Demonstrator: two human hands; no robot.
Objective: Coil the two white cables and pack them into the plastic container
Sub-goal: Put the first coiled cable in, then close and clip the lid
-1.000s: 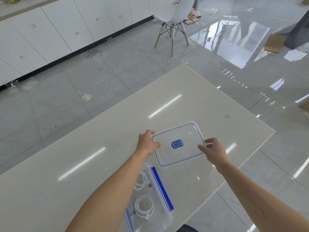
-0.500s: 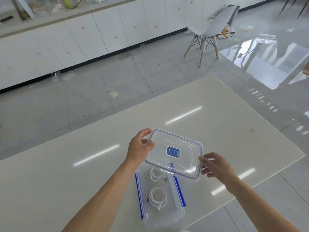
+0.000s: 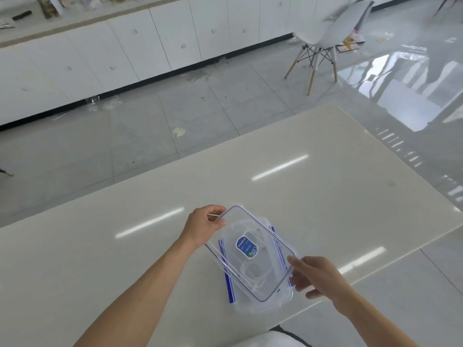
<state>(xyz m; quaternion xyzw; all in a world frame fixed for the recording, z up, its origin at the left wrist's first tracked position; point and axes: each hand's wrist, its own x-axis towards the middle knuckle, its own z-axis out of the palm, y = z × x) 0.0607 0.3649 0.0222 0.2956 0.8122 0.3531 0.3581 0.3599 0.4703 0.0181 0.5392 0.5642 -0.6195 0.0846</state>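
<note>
Closing step in hand: lid [image 3: 253, 254] pinched at far corner by left hand [image 3: 204, 226], near corner by right hand [image 3: 317, 275], held over plastic container [image 3: 280, 303] with coiled white cables [image 3: 251, 270] beneath. Next, probably: square up, press down.

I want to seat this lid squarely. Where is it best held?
By its two short ends, from either side, as the left hand and right hand do now: the lid is a long, thin rectangle above the container, so end grips probably leave the long edges free to line up.
</note>
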